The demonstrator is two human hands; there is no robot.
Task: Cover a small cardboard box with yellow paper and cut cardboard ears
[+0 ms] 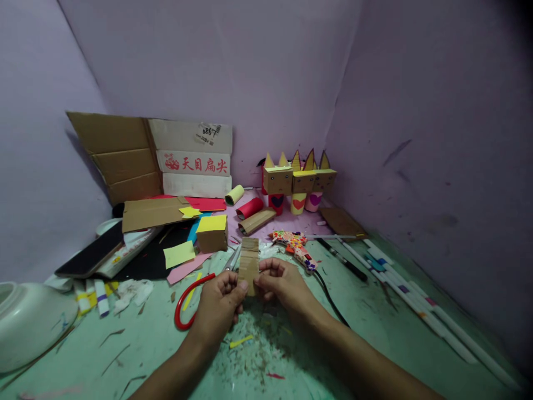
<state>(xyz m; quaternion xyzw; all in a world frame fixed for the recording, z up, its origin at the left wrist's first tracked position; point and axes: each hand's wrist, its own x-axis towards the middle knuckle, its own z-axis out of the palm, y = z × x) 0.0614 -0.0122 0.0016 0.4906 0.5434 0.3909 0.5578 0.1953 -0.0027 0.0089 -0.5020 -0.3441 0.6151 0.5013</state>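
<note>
A narrow strip of brown cardboard (pixel 249 260) stands upright between my hands. My left hand (pixel 220 305) pinches its lower left edge with thumb and fingers. On the other side, my right hand (pixel 283 283) grips the lower right edge. Red-handled scissors (pixel 181 311) lie beside and partly behind my left hand, blades pointing away. Beyond the strip, to the left, sits a small cardboard box (pixel 212 239) with a yellow top. A colourfully patterned glue gun (pixel 297 248) rests past my right hand, its black cord trailing toward my right forearm.
Paper-tube animal figures (pixel 291 183) stand at the back wall. Loose tubes (pixel 250 208) lie before them. Folded cardboard (pixel 191 161) leans at back left. A white bowl (pixel 37 325) is at left; white markers (pixel 416 305) line the right wall. Scraps litter the green tabletop (pixel 150 355).
</note>
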